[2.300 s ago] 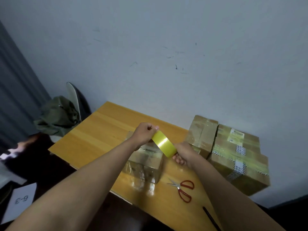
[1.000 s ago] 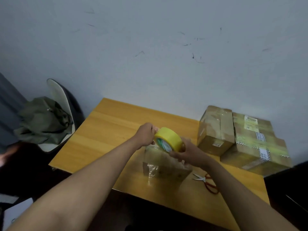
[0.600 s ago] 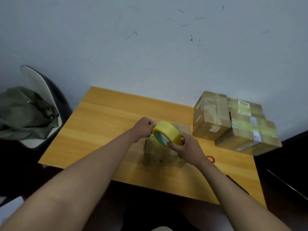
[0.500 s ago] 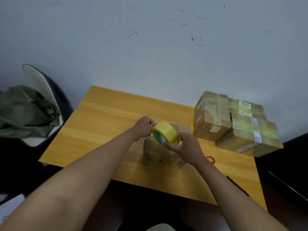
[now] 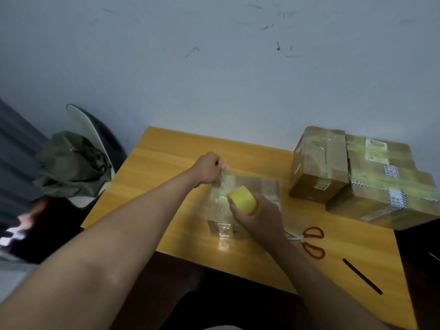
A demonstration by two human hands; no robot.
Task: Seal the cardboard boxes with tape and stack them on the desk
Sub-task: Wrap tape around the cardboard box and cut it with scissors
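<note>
A small cardboard box, glossy with clear tape, sits in the middle of the yellow wooden desk. My right hand grips a yellow tape roll above the box's top. My left hand pinches the free end of the tape at the box's far left corner, and a clear strip runs from there to the roll. Two taped boxes stand at the desk's right: a smaller one and a larger one beside it.
Red-handled scissors lie on the desk right of the box, with a black pen nearer the front edge. A chair with a green garment stands left of the desk. A wall rises behind.
My hands have drawn apart: the right has pulled the roll down toward me over the box top while the left holds the tape end at the far corner. The camera has tilted slightly.
</note>
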